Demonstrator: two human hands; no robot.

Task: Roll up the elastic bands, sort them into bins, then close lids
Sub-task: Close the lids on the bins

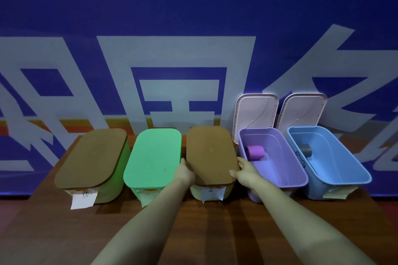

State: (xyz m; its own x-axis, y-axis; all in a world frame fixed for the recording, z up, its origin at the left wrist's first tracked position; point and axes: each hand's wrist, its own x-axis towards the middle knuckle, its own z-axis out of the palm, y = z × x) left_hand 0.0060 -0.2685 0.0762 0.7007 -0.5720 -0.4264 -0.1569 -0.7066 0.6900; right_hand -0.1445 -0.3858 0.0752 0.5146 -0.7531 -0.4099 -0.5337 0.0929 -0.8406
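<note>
Gripping the near corners of the middle bin's brown lid [212,155], the left hand [185,171] and right hand [246,171] clasp its edges from either side, fingers curled; the lid sits flat and shut. Leftward, two more bins are lidded. Rightward, the purple bin [286,180] stands open with a rolled purple band [255,153] inside; beyond it, the open blue bin [344,176] contains a grey roll [305,150].

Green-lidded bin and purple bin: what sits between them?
In the head view, one bin with a closed brown lid sits between the green-lidded bin and the purple bin. The left hand and right hand flank that lid.
</note>
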